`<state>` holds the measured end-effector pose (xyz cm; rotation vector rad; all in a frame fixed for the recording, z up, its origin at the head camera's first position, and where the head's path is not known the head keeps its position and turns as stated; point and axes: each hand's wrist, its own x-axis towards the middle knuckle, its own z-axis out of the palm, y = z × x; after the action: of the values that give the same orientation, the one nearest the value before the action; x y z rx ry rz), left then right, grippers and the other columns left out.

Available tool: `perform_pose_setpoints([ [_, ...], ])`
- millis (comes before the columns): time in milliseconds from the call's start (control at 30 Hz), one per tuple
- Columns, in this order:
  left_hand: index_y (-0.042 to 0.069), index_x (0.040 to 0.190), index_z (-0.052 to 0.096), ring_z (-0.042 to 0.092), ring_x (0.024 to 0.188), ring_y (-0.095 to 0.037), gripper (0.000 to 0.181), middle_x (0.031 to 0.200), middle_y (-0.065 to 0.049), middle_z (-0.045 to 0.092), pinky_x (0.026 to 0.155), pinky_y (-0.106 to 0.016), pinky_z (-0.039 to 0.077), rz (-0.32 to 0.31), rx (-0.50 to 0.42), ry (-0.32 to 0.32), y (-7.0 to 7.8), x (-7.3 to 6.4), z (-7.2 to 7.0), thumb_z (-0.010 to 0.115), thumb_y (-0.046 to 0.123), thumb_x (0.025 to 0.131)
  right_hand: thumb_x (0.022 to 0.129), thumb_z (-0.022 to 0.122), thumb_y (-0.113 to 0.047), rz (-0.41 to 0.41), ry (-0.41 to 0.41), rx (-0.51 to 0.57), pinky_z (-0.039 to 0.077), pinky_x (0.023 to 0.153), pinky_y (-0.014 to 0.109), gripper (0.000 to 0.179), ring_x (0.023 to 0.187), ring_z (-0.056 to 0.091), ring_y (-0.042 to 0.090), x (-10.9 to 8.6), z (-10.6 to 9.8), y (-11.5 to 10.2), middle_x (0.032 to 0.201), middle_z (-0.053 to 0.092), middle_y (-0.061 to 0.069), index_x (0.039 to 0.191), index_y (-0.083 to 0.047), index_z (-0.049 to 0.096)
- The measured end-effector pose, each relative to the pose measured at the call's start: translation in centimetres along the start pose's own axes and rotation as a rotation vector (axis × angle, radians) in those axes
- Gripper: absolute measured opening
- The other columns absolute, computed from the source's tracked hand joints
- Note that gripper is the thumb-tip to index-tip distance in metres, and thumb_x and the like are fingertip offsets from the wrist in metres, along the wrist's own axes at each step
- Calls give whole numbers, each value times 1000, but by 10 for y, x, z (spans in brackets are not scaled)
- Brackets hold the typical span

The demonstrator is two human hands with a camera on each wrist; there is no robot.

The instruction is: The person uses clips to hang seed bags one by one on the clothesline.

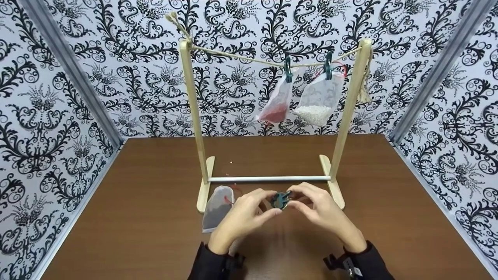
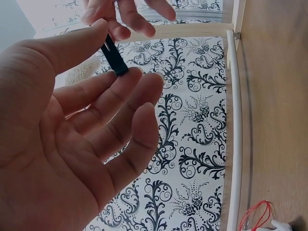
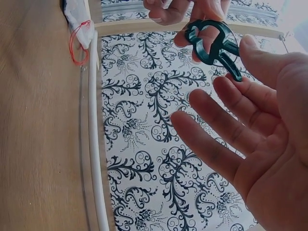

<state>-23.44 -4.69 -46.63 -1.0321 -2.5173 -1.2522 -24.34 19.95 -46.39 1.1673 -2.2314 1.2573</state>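
Observation:
In front of the frame both hands hold a dark green plastic spring clip (image 1: 280, 200). My right hand (image 1: 317, 204) pinches its two handles between thumb and forefinger, the other fingers spread loosely in the right wrist view. My left hand (image 1: 249, 212) grips the ring-shaped end of the clip (image 3: 211, 43) with thumb and fingers. In the left wrist view the clip (image 2: 114, 58) appears edge-on at the left thumb and fingertips. A white mesh bag (image 1: 218, 208) with dark contents and a red drawstring lies beside the left hand, partly hidden by it.
A wooden stand (image 1: 192, 116) carries a rope (image 1: 237, 56) across its posts. From it hang a bag of reddish contents (image 1: 275, 111) and a bag of white grains (image 1: 315, 112), each under a green clip. A white bar (image 1: 268, 179) joins the stand's feet. Patterned walls enclose the brown table (image 1: 136, 194).

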Motion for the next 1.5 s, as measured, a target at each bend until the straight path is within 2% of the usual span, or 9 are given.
perform_pose_setpoints([
  [167,5,130,65,68,85,-16,42,103,-4,68,73,-31,57,-1,-5,16,-1,-1,-6,69,32,98,89,76,-2,11,52,-32,58,67,24,26,82,72,16,1,-2,0,100,68,3,113,-8,69],
  [400,4,132,63,68,86,-13,40,107,-7,69,75,-32,58,-39,4,101,-9,-6,-20,68,27,99,79,81,8,-18,152,-76,54,62,17,31,74,68,10,2,-3,-1,94,70,2,105,-7,73],
  [633,3,126,66,68,78,-12,33,100,-2,71,70,-32,57,-51,158,209,-20,-14,-32,70,18,97,72,81,15,-99,206,-85,52,59,15,29,66,65,12,12,-7,-22,86,70,6,96,0,73],
  [767,-1,121,68,68,79,-18,29,98,-9,70,72,-36,56,-95,217,266,-29,-17,-37,71,14,96,70,82,17,-133,223,-104,51,57,16,30,63,64,13,15,-8,-25,83,70,5,94,0,73],
  [900,-3,115,70,70,82,-26,27,101,-15,71,75,-43,55,-176,311,353,-37,-21,-40,74,10,91,69,83,15,-138,232,-128,50,56,16,30,61,63,13,14,-8,-21,81,70,3,92,-2,75],
  [1000,-1,112,72,70,91,-32,26,103,-15,72,79,-49,55,-280,351,383,-41,-24,-42,74,11,90,69,84,14,-141,234,-148,50,56,14,30,62,64,12,11,-7,-9,81,71,1,92,-4,76],
  [1167,0,114,72,67,103,-40,29,110,-17,71,84,-56,53,-428,387,370,-46,-29,-45,76,15,89,73,85,9,-141,224,-172,50,57,14,31,66,65,9,5,-5,7,85,72,-2,97,-8,77],
  [1367,1,111,72,67,93,-46,30,104,-20,69,75,-60,53,-574,452,362,-57,-36,-45,79,15,85,77,83,6,-130,216,-168,51,57,15,29,68,65,7,4,-5,10,87,72,-4,100,-11,77],
  [1500,0,110,72,66,90,-46,30,100,-21,68,73,-60,54,-636,482,334,-62,-40,-46,78,15,84,77,83,6,-133,212,-168,51,55,15,30,68,65,7,4,-5,10,88,72,-4,101,-11,77],
])
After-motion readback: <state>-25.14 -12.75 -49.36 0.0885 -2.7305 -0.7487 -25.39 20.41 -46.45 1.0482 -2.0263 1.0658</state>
